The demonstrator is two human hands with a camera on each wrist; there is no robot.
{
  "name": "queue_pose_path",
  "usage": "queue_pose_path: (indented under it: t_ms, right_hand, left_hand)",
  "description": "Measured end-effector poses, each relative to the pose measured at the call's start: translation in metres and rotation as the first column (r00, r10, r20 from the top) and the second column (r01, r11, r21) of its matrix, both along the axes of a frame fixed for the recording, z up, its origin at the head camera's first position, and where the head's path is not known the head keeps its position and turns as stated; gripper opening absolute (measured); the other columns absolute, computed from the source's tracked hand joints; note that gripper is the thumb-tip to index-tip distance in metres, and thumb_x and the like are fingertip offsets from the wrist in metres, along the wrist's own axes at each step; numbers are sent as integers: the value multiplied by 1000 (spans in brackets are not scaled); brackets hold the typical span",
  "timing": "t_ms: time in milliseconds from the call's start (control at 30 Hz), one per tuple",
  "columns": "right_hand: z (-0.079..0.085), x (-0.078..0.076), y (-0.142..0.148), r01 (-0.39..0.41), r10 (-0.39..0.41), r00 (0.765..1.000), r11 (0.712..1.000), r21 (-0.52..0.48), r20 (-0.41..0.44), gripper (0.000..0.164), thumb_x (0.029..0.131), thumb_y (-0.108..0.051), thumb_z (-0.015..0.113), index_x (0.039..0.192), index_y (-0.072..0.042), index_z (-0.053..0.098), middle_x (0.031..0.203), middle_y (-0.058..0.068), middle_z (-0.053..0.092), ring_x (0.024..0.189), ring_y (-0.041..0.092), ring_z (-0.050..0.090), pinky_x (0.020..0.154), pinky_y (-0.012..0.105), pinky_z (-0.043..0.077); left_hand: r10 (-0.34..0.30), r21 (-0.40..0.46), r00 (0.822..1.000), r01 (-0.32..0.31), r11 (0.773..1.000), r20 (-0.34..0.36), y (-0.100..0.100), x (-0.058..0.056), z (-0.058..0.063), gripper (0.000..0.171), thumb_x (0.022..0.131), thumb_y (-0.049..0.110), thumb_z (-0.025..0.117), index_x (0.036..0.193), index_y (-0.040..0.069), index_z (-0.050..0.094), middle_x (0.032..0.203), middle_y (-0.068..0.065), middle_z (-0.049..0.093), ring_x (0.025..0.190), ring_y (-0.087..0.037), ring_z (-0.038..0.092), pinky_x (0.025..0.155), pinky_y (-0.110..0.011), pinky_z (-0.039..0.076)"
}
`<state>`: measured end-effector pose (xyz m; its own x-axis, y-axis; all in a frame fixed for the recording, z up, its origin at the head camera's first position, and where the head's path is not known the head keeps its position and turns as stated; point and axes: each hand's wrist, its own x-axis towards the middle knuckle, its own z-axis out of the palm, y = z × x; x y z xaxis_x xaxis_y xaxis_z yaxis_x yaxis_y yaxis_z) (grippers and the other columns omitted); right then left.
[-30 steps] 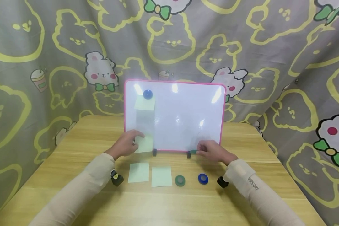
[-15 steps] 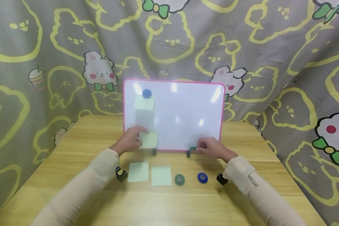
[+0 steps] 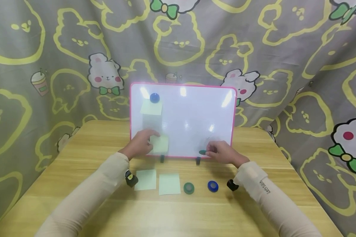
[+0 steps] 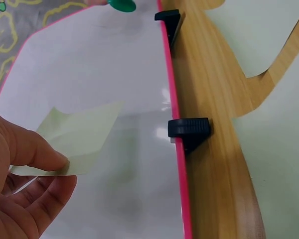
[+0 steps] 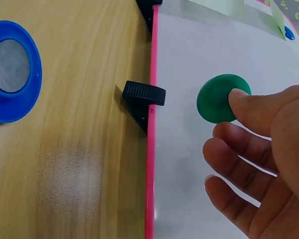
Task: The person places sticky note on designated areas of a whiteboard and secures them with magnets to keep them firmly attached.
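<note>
My left hand (image 3: 140,142) pinches a pale green sticky note (image 4: 82,134) between thumb and fingers, in front of the lower left of a pink-framed whiteboard (image 3: 192,121). In the right hand (image 3: 222,152) a round green magnet (image 5: 219,99) is pinched by its edge, close to the board's lower right. Higher on the board, a blue magnet (image 3: 155,97) holds another sticky note (image 3: 151,108) near the top left corner. Both wrist views show the held things apart from the board's bottom edge.
On the wooden table (image 3: 178,217) lie two sticky notes (image 3: 169,184), a green magnet (image 3: 189,188) and a blue magnet (image 3: 213,186). Black clips (image 5: 144,94) support the board's lower edge. A patterned curtain (image 3: 178,49) hangs behind.
The left hand has moved right and up with its sticky note, along the board's lower part. My right hand has risen slightly with the green magnet.
</note>
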<state>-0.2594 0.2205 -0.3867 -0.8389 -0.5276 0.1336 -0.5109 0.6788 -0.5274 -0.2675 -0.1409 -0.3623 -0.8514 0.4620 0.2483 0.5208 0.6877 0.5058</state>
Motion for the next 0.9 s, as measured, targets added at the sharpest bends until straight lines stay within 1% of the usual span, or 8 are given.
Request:
queue_pose_path:
  t_ms: [200, 300, 500, 600, 767, 900]
  right_hand:
    - [4, -2, -2, 33, -34, 999, 999, 16, 21, 11, 91, -14, 67, 83, -13, 60, 72, -5, 58, 65, 14, 51, 60, 29, 48]
    - [6, -3, -3, 35, -35, 999, 999, 19, 15, 10, 91, -14, 67, 83, -13, 60, 73, -4, 58, 66, 15, 51, 60, 30, 48]
    - [10, -5, -4, 39, -39, 999, 999, 16, 2, 10, 91, -14, 67, 83, -13, 60, 73, -4, 58, 66, 14, 51, 61, 29, 47]
    - [12, -5, -5, 45, -45, 999, 999, 20, -1, 10, 91, -14, 68, 83, -13, 60, 73, -4, 58, 67, 15, 51, 61, 30, 47]
    - [14, -6, -6, 52, -52, 998, 998, 24, -18, 10, 91, -15, 68, 84, -12, 61, 74, -4, 58, 68, 15, 51, 62, 30, 47]
    - [16, -8, -6, 60, -60, 998, 998, 31, -26, 10, 91, -15, 68, 84, -12, 61, 74, -4, 59, 68, 14, 52, 63, 30, 47]
  left_hand:
    - [8, -28, 1000, -8, 1000, -21, 4, -1, 5, 43, 74, -11, 58, 116, 0, 64, 119, -14, 60, 93, -27, 53, 84, -42, 50]
    - [2, -36, 999, -3, 999, -36, 5, -2, 7, 43, 73, -11, 58, 115, 0, 64, 119, -15, 60, 94, -28, 54, 86, -44, 49]
    - [-18, -36, 998, 16, 999, -67, 9, -7, 8, 45, 71, -11, 56, 114, 0, 64, 116, -15, 62, 92, -28, 54, 85, -44, 49]
    - [-34, -36, 996, 31, 999, -79, 11, -9, 9, 45, 70, -11, 55, 113, -1, 64, 115, -15, 63, 95, -28, 54, 88, -44, 47]
    - [-41, -35, 996, 38, 999, -81, 15, -10, 13, 46, 69, -12, 55, 113, -2, 65, 115, -16, 63, 99, -30, 53, 92, -46, 45]
    - [-29, -47, 998, 26, 999, -58, 18, -11, 15, 46, 70, -12, 56, 114, -2, 64, 117, -17, 62, 102, -30, 52, 94, -47, 44]
